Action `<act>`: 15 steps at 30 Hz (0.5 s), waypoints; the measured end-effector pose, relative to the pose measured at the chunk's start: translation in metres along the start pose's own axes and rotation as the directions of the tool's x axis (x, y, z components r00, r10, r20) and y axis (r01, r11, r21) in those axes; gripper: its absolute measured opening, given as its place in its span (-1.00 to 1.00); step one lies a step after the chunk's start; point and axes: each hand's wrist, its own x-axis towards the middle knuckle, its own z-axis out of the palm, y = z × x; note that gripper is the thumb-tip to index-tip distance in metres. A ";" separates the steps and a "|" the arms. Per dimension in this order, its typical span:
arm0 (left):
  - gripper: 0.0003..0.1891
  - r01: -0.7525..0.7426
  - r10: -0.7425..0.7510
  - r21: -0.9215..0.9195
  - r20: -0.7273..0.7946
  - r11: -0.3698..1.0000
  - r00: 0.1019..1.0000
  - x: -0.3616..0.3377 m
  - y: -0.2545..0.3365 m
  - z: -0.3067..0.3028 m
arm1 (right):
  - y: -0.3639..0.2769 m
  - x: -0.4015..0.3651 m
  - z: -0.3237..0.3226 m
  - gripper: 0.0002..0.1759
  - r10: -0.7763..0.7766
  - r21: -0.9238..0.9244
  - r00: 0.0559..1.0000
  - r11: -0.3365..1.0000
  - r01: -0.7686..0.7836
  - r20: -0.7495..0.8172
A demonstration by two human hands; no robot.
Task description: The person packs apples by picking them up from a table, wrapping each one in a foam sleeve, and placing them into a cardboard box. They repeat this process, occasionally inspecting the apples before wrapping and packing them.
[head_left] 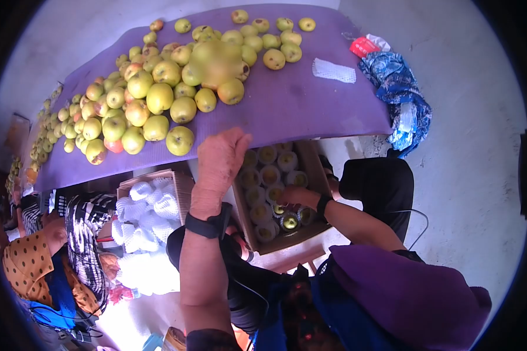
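My left hand (219, 158) is raised at the front edge of the purple table (298, 111), its fingers bent together; whether anything is between them is hidden. Near it lie green-yellow apples (180, 140) in a large pile. My right hand (295, 197) reaches down into an open cardboard box (310, 234), over apples in white foam nets standing in rows. A green apple (288, 221) sits just below that hand. The right fingertips are partly hidden among the apples, so their grip is unclear.
Left of my legs stands a carton (184, 190) full of white foam nets (149, 207). Another person's arm (54, 234) and patterned clothing are at the far left. On the table's right lie a flat foam net (334, 71) and a blue patterned cloth (392, 76).
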 end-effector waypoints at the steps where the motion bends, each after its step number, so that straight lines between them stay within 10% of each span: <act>1: -0.73 -0.006 0.004 0.065 0.019 0.998 1.000 -0.001 -0.001 0.001 | -0.016 -0.011 -0.004 -0.61 -0.030 0.002 0.981 1.000 0.030 0.191; 9: -0.68 0.010 -0.009 0.115 -0.009 0.993 1.000 -0.001 -0.004 0.004 | -0.128 -0.106 -0.025 -0.59 -0.345 -0.250 0.856 0.854 0.456 0.384; 15: -0.80 0.238 -0.163 0.194 -0.338 0.952 0.927 -0.002 -0.020 -0.025 | -0.169 -0.144 -0.046 -0.60 -0.506 -0.296 0.810 0.758 0.581 0.295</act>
